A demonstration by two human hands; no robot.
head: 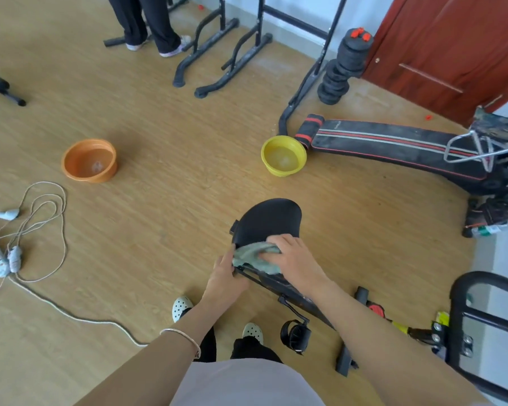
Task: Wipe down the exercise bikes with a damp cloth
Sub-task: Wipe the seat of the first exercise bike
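The right grip (294,259) lies on top of the damp cloth (251,256). Its fingers are bent over a bunched fold, pressing it down onto the near part of the saddle (269,218). The left grip (226,278) clasps the saddle's narrow near end from the side, with the thumb raised against the cloth's edge. Its fingers are tucked underneath where I can't see them, so I read it as a steadying hold. The cloth covers only that near part, and the saddle's broad far end shows bare black.

The step in hand looks like the seat of this exercise bike (296,294), and I'd judge the job to be in its early part. The frame and the pedal (295,334) below the saddle have yet to meet the cloth. The next move calls for sliding the cloth away across the broad end, with the left hold firm so the saddle doesn't swivel.

On the floor beyond the saddle sits a yellow basin (283,155) with water in it, which looks a little cloudy. Well off to the saddle's left, an orange basin (88,161) holds shallow, clearer water. For a rinse, the yellow one is the closer.
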